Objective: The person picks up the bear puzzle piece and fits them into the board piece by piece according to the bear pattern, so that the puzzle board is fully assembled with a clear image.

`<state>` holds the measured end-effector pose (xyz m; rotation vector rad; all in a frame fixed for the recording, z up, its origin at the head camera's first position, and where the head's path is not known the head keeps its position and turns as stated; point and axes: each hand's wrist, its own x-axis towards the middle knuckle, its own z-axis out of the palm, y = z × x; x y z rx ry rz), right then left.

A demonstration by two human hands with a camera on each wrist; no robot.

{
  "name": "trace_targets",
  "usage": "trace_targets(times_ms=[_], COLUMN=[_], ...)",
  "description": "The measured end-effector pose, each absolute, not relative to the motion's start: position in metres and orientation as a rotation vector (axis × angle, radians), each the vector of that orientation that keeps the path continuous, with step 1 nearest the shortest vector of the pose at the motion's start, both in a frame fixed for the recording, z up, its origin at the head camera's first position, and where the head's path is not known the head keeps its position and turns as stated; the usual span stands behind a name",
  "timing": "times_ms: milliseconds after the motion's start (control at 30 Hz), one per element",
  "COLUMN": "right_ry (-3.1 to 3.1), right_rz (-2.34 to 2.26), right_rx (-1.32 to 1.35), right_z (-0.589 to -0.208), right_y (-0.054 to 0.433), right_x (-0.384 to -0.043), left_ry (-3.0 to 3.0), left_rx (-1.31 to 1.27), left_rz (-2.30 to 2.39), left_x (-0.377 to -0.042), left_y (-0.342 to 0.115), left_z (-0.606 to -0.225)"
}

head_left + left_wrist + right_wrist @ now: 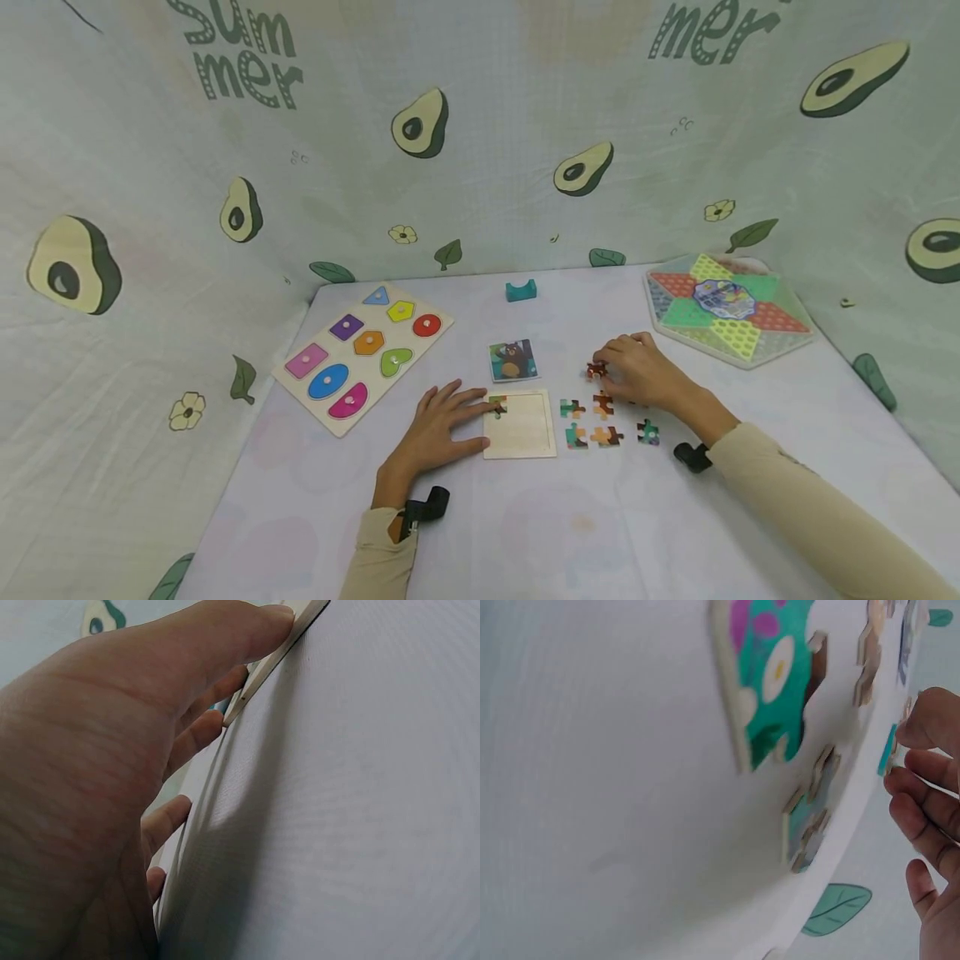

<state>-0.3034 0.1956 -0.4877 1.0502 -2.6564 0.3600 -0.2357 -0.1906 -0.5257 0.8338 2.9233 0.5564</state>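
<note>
My left hand (438, 429) lies with spread, fairly straight fingers at the left edge of a shallow wooden puzzle tray (525, 442). Its index fingertip touches a jigsaw piece (498, 407) in the tray's top left corner, and the thumb (262, 634) rests on the tray's edge. To the right, my right hand (637, 371) pinches a brown jigsaw piece (595, 370) between thumb and fingers, above the loose pieces. Among these are a green and orange piece (576, 436), an orange-brown piece (607, 437) and a teal piece (648, 432). The right hand partly hides others.
A bear picture card (513, 361) lies just behind the tray. A shape board (351, 358) with knobbed pieces is at the left, a star-patterned hexagonal game board (727, 312) at the back right. A small teal block (521, 291) stands near the back edge.
</note>
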Motion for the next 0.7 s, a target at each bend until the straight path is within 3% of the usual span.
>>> trace_targets(times_ms=[700], right_ry=[-2.544], right_rz=[0.434], right_rx=[1.183], right_z=[-0.472], right_y=[0.162], right_x=[-0.287], left_ry=[2.934], left_rx=[0.857], left_rz=[0.587], left_x=[-0.236], left_y=[-0.191], left_z=[-0.526])
